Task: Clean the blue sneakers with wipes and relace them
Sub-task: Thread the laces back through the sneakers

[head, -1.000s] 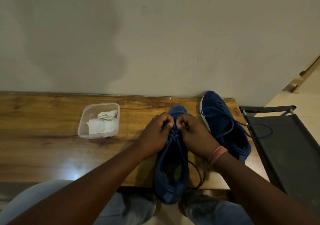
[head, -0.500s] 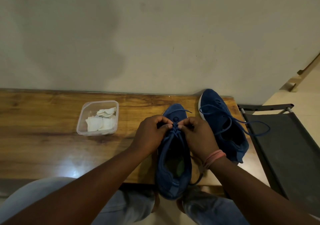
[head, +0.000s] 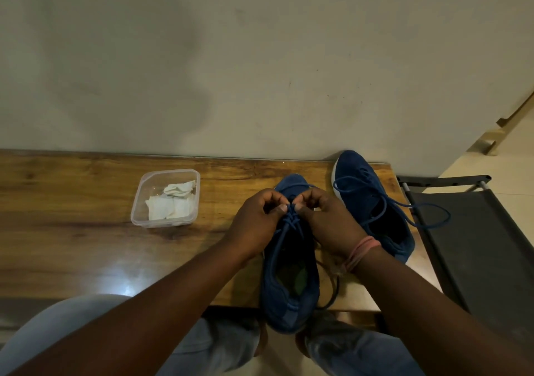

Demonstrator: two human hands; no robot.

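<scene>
1. Wipes (head: 173, 203), white and crumpled, lie inside a clear plastic tub (head: 138, 205) with no lid; the tub sits on the wooden bench (head: 72, 231), left of the hands and well apart from them.
2. Nearer sneaker (head: 290, 289), blue, lies lengthwise on the bench with its toe toward the wall (head: 260, 57) and its heel past the front edge, above the person's knees.
3. Left hand (head: 255, 225) and right hand (head: 329, 225) meet over this shoe's lacing, each with thumb and fingers pinched on the blue lace (head: 291, 219) where it crosses near the top eyelets.
4. Dark cord (head: 332, 289) curls on the bench just beside the nearer shoe's right side.
5. Second blue sneaker (head: 361, 190) rests at the bench's right end, toe against the wall, its lace (head: 427, 216) hanging in a loose loop over the edge.
6. Pink band (head: 359, 252) circles the right wrist.
7. Black folding chair (head: 476, 245) stands just right of the bench, beneath that loose loop.
</scene>
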